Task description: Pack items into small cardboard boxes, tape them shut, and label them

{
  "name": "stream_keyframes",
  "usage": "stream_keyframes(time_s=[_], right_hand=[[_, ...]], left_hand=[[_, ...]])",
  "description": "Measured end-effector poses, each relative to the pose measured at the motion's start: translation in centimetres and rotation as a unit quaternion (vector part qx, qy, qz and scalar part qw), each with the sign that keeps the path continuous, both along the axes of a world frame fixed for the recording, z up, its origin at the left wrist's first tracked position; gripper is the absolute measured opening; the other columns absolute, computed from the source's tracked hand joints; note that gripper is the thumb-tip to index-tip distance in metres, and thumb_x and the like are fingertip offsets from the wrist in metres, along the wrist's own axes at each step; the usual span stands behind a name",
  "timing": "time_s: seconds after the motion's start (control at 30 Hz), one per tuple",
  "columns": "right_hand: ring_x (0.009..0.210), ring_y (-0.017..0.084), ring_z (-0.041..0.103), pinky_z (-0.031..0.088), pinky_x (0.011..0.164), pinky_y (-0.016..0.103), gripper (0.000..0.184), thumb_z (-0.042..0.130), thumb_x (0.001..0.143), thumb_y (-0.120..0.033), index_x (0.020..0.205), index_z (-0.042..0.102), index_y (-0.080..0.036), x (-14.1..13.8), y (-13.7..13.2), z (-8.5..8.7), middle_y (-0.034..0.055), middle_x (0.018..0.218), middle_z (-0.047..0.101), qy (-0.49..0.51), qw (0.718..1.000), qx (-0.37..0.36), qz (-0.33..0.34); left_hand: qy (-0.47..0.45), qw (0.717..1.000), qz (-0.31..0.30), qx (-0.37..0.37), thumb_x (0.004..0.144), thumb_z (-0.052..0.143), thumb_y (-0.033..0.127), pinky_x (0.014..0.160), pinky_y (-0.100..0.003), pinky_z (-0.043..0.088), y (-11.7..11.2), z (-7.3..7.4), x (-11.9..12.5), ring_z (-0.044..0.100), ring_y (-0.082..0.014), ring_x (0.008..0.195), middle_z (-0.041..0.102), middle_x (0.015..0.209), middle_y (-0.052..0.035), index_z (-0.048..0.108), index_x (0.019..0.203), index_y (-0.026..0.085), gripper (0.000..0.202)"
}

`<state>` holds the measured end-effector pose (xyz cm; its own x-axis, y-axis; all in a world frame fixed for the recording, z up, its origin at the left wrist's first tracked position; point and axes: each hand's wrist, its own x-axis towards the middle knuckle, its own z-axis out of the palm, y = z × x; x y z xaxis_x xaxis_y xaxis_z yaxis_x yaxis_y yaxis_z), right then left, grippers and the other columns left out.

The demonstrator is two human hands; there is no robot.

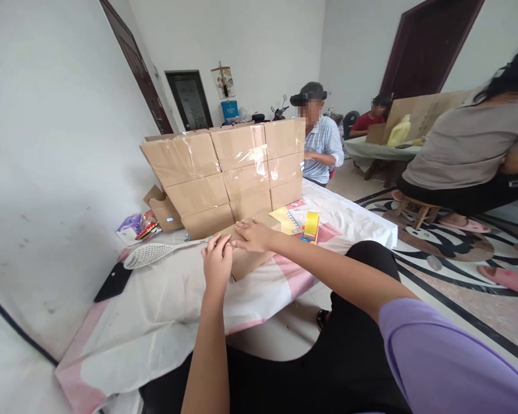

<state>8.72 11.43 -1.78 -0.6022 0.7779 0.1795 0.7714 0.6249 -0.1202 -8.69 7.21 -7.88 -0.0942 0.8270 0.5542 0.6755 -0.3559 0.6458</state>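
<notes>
While sitting at the cloth-covered table (168, 313), see at far left a black phone (112, 283), then a white strainer (149, 255), handle toward the left hand (218, 261). Behind these, see a purple packet (128, 225) and an open box (162, 208) beside the tall stack of taped cartons (244, 175). Next, find the left hand at the left end of the brown cardboard piece (251, 263), fingers half bent; cannot tell whether pinching it or only resting there. Find the cardboard directly under both hands, in front of the stack, near edge slanting away to the right; cannot read the full long axis under the covering fingers. Have the right hand (254, 234) spread wide and flat, palm down, over the upper part, close beside the left thumb. Call the left hand nearer to the left end. Further right, see a yellow tape roll (311, 224), apart from the cardboard. Past the stack, see a co-worker in a light blue shirt (328, 138); at far right, another seated person in grey (453, 146).
</notes>
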Motion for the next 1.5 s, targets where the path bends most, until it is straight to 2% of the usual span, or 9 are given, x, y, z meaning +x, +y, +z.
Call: stream_keyframes(time_s=[0.2,0.37,0.53,0.67,0.83,1.0,1.1,1.27,1.5], right_hand=[[0.146,0.035,0.043,0.031,0.12,0.053,0.067,0.053,0.1,-0.048,0.15,0.047,-0.003,2.8,-4.0,-1.4,0.0231,0.154,0.048,-0.003,0.995,0.097,0.026],[0.146,0.035,0.041,0.03,0.119,0.054,0.066,0.061,0.094,-0.036,0.15,0.047,-0.004,5.8,-7.5,-0.8,0.0213,0.156,0.047,0.008,0.995,0.09,0.039],[0.146,0.031,0.041,0.028,0.12,0.056,0.055,0.06,0.095,-0.031,0.148,0.055,-0.017,9.4,-8.4,-0.5,0.0126,0.153,0.053,0.076,0.994,0.067,0.038],[0.156,0.037,0.02,0.021,0.122,0.062,0.054,0.067,0.092,-0.034,0.145,0.059,-0.031,11.7,-7.4,-1.6,0.0056,0.168,0.03,0.137,0.99,0.024,0.012],[0.16,0.034,0.002,0.014,0.128,0.052,0.122,0.082,0.076,-0.054,0.166,0.006,-0.023,12.1,-5.1,-4.4,0.0155,0.173,-0.004,0.291,0.953,-0.061,0.058],[0.16,0.034,-0.004,0.01,0.129,0.052,0.143,0.086,0.07,-0.056,0.163,-0.017,-0.021,12.1,-5.1,-6.4,0.0195,0.171,-0.006,0.359,0.926,-0.113,0.033],[0.157,0.035,0.015,0.023,0.126,0.05,0.142,0.087,0.068,-0.056,0.164,-0.013,-0.024,12.4,-6.0,-6.3,0.0194,0.167,0.011,0.359,0.925,-0.119,0.031],[0.138,0.035,0.044,0.042,0.114,0.049,0.124,0.089,0.063,-0.053,0.161,0.017,-0.028,12.0,-7.6,-5.1,0.0146,0.145,0.038,0.363,0.926,-0.104,0.0],[0.132,0.031,0.047,0.045,0.111,0.044,0.106,0.086,0.065,-0.052,0.152,0.029,-0.026,13.6,-8.3,-3.2,0.0133,0.139,0.041,0.422,0.906,0.031,0.0]], left_hand=[[-0.05,0.999,-0.003,-0.002,0.094,0.046,0.026,0.119,-0.05,0.032,0.0,-0.4,0.5,0.049,-0.0319,0.136,0.059,0.143,-0.0094,0.075,0.119,0.026,0.039],[-0.105,0.994,-0.04,-0.001,0.092,0.045,0.026,0.12,-0.046,0.034,0.8,-0.7,0.0,0.052,-0.028,0.135,0.062,0.143,-0.0055,0.077,0.113,0.026,0.038],[-0.172,0.981,-0.084,-0.013,0.09,0.049,0.031,0.121,-0.046,0.033,1.2,-1.0,-1.0,0.052,-0.0282,0.138,0.062,0.145,-0.0056,0.079,0.108,0.025,0.035],[-0.229,0.965,-0.125,-0.031,0.087,0.052,0.034,0.123,-0.047,0.032,1.3,-1.2,-1.9,0.048,-0.0301,0.143,0.058,0.15,-0.0069,0.079,0.105,0.023,0.035],[-0.295,0.944,-0.143,-0.039,0.083,0.054,0.036,0.125,-0.051,0.026,1.8,-1.8,-2.4,0.042,-0.034,0.148,0.053,0.154,-0.0096,0.08,0.1,0.02,0.036],[-0.345,0.926,-0.146,-0.047,0.083,0.059,0.036,0.127,-0.051,0.021,1.5,-2.3,-1.9,0.039,-0.0339,0.15,0.052,0.155,-0.0075,0.081,0.099,0.021,0.031],[-0.361,0.921,-0.141,-0.04,0.083,0.059,0.034,0.127,-0.052,0.021,1.3,-2.3,-1.4,0.039,-0.0331,0.149,0.053,0.155,-0.0061,0.079,0.096,0.021,0.028],[-0.416,0.901,-0.118,-0.038,0.085,0.058,0.035,0.126,-0.055,0.025,1.0,-2.1,-0.4,0.041,-0.0323,0.148,0.059,0.149,-0.0012,0.074,0.08,0.022,0.021],[-0.598,0.784,-0.152,-0.062,0.087,0.056,0.049,0.129,-0.057,0.017,-0.2,-2.0,-0.7,0.044,-0.0269,0.147,0.065,0.141,0.0019,0.072,0.089,0.031,0.024]])
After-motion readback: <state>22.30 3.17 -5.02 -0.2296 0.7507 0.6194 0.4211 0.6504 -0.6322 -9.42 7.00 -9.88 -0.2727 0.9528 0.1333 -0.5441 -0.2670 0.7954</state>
